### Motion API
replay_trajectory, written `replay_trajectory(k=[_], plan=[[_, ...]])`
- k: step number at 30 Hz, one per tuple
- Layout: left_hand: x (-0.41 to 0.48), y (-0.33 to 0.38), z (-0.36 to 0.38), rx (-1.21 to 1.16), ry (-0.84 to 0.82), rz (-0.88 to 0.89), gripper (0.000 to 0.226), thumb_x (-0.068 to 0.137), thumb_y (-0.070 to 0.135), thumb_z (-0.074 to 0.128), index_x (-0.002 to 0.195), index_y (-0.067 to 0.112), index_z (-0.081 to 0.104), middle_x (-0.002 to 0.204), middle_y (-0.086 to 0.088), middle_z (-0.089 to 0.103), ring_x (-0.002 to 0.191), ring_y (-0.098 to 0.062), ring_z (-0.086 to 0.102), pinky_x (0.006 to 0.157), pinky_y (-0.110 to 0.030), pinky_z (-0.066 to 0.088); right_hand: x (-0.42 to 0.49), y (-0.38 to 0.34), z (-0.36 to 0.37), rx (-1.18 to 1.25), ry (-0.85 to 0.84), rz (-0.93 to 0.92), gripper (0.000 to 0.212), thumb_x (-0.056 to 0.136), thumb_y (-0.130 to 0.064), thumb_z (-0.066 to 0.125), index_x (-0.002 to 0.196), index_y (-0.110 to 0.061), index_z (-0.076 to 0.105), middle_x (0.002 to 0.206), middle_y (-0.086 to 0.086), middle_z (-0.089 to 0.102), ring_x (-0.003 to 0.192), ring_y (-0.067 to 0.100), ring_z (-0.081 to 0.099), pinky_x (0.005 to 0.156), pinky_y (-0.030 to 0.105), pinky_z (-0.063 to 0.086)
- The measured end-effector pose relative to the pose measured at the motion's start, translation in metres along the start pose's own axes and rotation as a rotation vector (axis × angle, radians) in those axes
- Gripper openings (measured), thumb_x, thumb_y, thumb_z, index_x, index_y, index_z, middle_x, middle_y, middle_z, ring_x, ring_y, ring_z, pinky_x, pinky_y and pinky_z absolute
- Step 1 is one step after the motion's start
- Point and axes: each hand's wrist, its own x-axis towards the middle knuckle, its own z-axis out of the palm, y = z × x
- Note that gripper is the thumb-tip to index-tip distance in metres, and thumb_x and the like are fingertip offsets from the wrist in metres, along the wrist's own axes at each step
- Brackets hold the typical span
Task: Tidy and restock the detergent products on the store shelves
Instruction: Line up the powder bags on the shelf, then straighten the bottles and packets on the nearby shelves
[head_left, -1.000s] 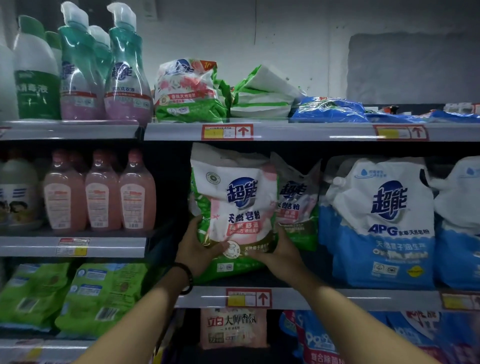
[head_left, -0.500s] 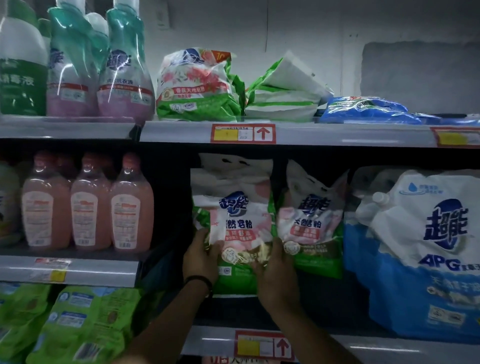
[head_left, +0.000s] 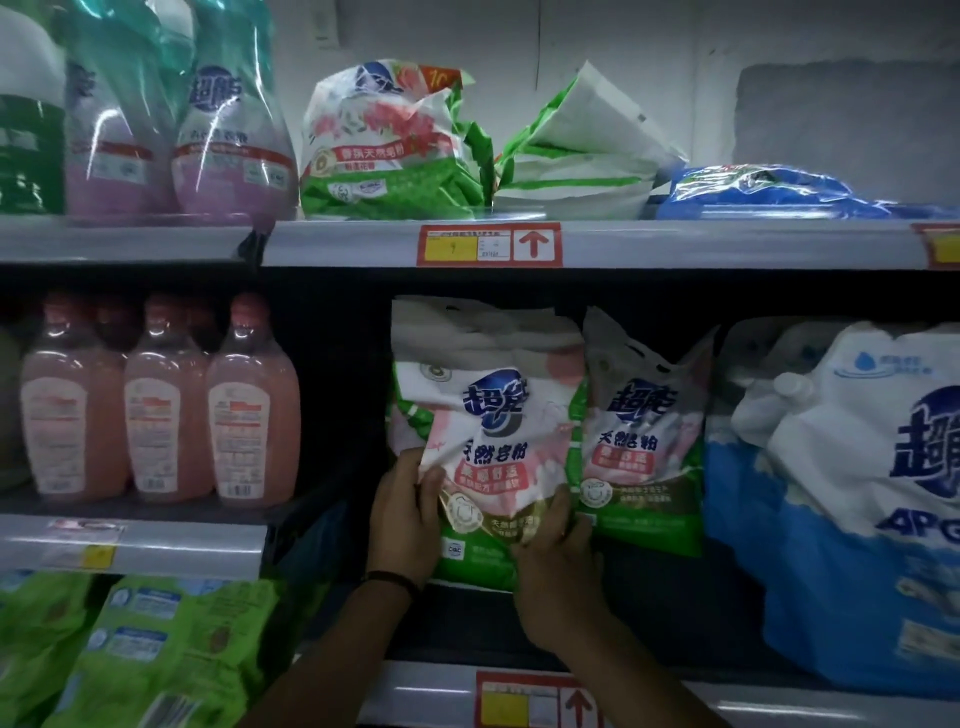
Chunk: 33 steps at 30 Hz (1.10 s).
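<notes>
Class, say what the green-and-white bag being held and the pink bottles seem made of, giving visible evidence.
Bag: likely thin glossy plastic film; it creases and crumples. Pink bottles: probably clear rigid plastic; sharp highlights, pink liquid shows through.

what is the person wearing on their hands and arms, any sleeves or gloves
No gloves on the left hand or right hand, and no sleeves show on either arm. A thin dark band circles the left wrist. No rings show.

Detergent bag (head_left: 488, 441) pushed deeper (top crumpled).
</notes>
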Motion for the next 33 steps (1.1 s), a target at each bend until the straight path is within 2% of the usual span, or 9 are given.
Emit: replay_trajectory(k=[3, 8, 14, 17, 19, 22, 24, 29, 33], plan=[[0.007, 0.001, 0.002, 0.089, -0.034, -0.096, 0.011, 0.106, 0.037, 0.042, 0.115, 0.035, 0.049, 0.103, 0.005, 0.067, 0.096, -0.023, 0.065, 0.084, -0.046, 0.053, 0.008, -0.002, -0.001, 0.026, 0.007, 0.024, 0.089, 0.107, -0.035, 0.053, 0.159, -0.019, -0.016, 0.153, 0.023, 0.016, 0.137, 0.041, 0.037, 0.120, 0.052, 0.032], [0.002, 0.026, -0.003, 0.357, -0.168, -0.377, 0.026, 0.103, 0.031, 0.046, 0.127, 0.029, 0.036, 0.134, -0.008, 0.055, 0.123, -0.037, 0.051, 0.104, -0.056, 0.036, 0.017, -0.010, -0.010, 0.030, -0.083, 0.087, 0.084, 0.105, -0.039, 0.057, 0.159, -0.025, -0.007, 0.155, 0.024, 0.018, 0.139, 0.043, 0.035, 0.122, 0.054, 0.028], [-0.033, 0.081, -0.050, 0.672, -0.379, -0.071, 0.078, 0.088, 0.044, 0.064, 0.151, 0.027, 0.021, 0.143, -0.006, 0.038, 0.124, -0.031, 0.046, 0.099, -0.048, 0.048, -0.013, -0.007, -0.025, -0.098, -0.132, 0.021, 0.111, 0.100, -0.019, 0.064, 0.161, -0.020, -0.029, 0.171, 0.023, 0.009, 0.155, 0.040, 0.025, 0.124, 0.053, 0.030], [-0.037, 0.111, -0.084, 0.785, -0.423, 0.053, 0.066, 0.088, 0.050, 0.064, 0.141, 0.030, 0.032, 0.136, -0.003, 0.041, 0.119, -0.029, 0.050, 0.093, -0.044, 0.051, -0.030, -0.002, -0.040, -0.119, -0.223, -0.001, 0.124, 0.095, -0.010, 0.068, 0.157, -0.027, -0.038, 0.174, 0.022, 0.005, 0.156, 0.041, 0.025, 0.123, 0.058, 0.031], [-0.034, 0.130, -0.108, 0.847, -0.441, 0.110, 0.046, 0.091, 0.049, 0.060, 0.128, 0.029, 0.042, 0.127, -0.003, 0.048, 0.110, -0.028, 0.055, 0.086, -0.041, 0.051, -0.041, -0.003, -0.050, -0.094, -0.255, -0.001, 0.126, 0.092, -0.011, 0.069, 0.156, -0.034, -0.037, 0.171, 0.023, 0.020, 0.146, 0.041, 0.043, 0.113, 0.054, 0.045], [-0.027, 0.152, -0.149, 0.867, -0.414, 0.084, 0.032, 0.095, 0.048, 0.057, 0.116, 0.027, 0.047, 0.113, -0.001, 0.059, 0.095, -0.025, 0.062, 0.069, -0.035, 0.047, -0.058, -0.020, -0.067, 0.004, -0.177, -0.049, 0.090, 0.090, -0.017, 0.067, 0.163, -0.031, 0.016, 0.146, 0.010, 0.056, 0.124, 0.030, 0.060, 0.102, 0.045, 0.055], [-0.021, 0.157, -0.175, 0.913, -0.368, 0.026, 0.032, 0.093, 0.045, 0.060, 0.114, 0.023, 0.049, 0.111, -0.004, 0.062, 0.095, -0.029, 0.065, 0.071, -0.037, 0.051, -0.067, -0.042, -0.078, 0.039, -0.139, -0.124, 0.050, 0.093, -0.022, 0.063, 0.140, -0.028, 0.050, 0.136, 0.003, 0.061, 0.120, 0.025, 0.061, 0.102, 0.043, 0.055], [-0.008, 0.132, -0.223, 1.128, -0.356, -0.460, 0.086, 0.085, 0.072, 0.056, 0.142, 0.016, 0.025, 0.139, -0.019, 0.048, 0.125, -0.042, 0.054, 0.098, -0.050, 0.050, -0.080, -0.109, -0.092, 0.162, -0.226, -0.155, 0.022, 0.100, -0.029, 0.063, 0.121, -0.025, 0.058, 0.118, 0.001, 0.065, 0.101, 0.022, 0.065, 0.085, 0.033, 0.057], [0.003, 0.092, -0.228, 0.937, -0.341, -0.807, 0.126, 0.068, 0.091, 0.054, 0.151, 0.017, -0.006, 0.160, -0.031, 0.028, 0.146, -0.051, 0.032, 0.115, -0.060, 0.037, -0.084, -0.145, -0.091, 0.207, -0.242, -0.316, 0.021, 0.095, -0.036, 0.065, 0.112, -0.026, 0.058, 0.093, 0.000, 0.069, 0.082, 0.018, 0.067, 0.076, 0.036, 0.060]])
